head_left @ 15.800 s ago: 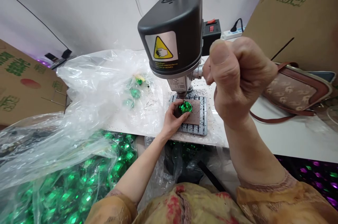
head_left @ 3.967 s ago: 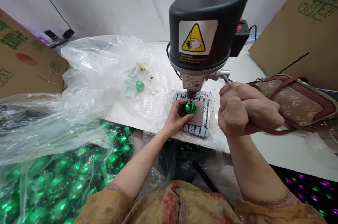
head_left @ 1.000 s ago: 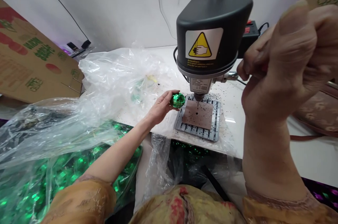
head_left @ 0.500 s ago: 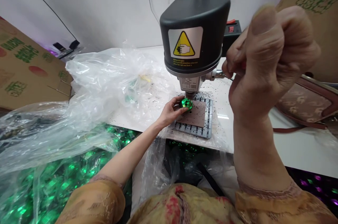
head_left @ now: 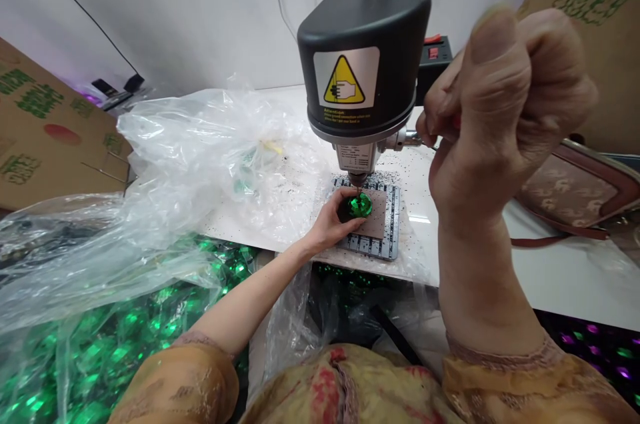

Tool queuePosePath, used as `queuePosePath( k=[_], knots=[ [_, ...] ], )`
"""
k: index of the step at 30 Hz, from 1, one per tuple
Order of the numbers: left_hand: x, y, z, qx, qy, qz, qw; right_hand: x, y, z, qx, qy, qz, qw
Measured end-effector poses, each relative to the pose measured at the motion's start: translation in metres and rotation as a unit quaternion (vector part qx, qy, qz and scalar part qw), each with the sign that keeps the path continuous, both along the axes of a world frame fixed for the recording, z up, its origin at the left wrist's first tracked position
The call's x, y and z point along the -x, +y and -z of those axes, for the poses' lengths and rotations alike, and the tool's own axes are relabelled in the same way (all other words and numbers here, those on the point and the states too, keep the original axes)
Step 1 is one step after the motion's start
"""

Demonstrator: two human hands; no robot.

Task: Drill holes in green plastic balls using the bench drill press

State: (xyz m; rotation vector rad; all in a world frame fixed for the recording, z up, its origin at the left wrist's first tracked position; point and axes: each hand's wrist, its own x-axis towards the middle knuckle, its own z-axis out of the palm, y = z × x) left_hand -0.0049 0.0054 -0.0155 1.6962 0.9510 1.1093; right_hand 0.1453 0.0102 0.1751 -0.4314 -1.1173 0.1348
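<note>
In the head view, taking the faceted green ball (head_left: 361,207) as the dial's centre, the left hand (head_left: 333,221) grips it from about 9 o'clock, fingers clamped on its side, presumably to steady it beneath the drill press (head_left: 364,31) while leaving its top open to the bit (head_left: 358,189); whether that tip touches the ball is hard to tell at this size. The ball sits over a brown pad (head_left: 377,221) on the slotted base plate (head_left: 393,241), a layer that probably spares the metal. At 2 o'clock the right hand (head_left: 500,111) is raised, fingers curled tight around the feed lever (head_left: 411,138), probably for leverage over the bit's height; its fist hides the lever's far end. Dark shavings litter pad and worktop (head_left: 530,264). Loose plastic sheeting (head_left: 190,144) bunches at 10 o'clock, near enough to crowd the left forearm, with bagged green balls (head_left: 115,337) towards 8. A handbag (head_left: 590,191) at 3 o'clock and a carton (head_left: 595,77) at 2 hem in the right side.
</note>
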Motion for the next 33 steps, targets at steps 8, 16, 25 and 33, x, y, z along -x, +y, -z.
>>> queuePosePath(
  k=[8,16,25,33],
  knots=[
    [-0.006,-0.002,0.005,0.01,-0.032,-0.029,0.999,-0.001,-0.003,0.002,0.004,0.013,-0.025,1.0],
    [-0.007,-0.004,0.002,-0.006,-0.026,-0.042,0.999,-0.004,-0.019,0.033,-0.015,-0.045,0.035,0.998],
    [-0.008,-0.005,0.001,-0.023,-0.015,-0.052,0.998,-0.009,-0.015,0.048,-0.074,-0.075,0.006,0.994],
    [-0.008,-0.005,0.004,-0.012,-0.034,-0.054,0.998,-0.01,-0.009,0.056,-0.119,-0.092,0.027,0.988]
  ],
)
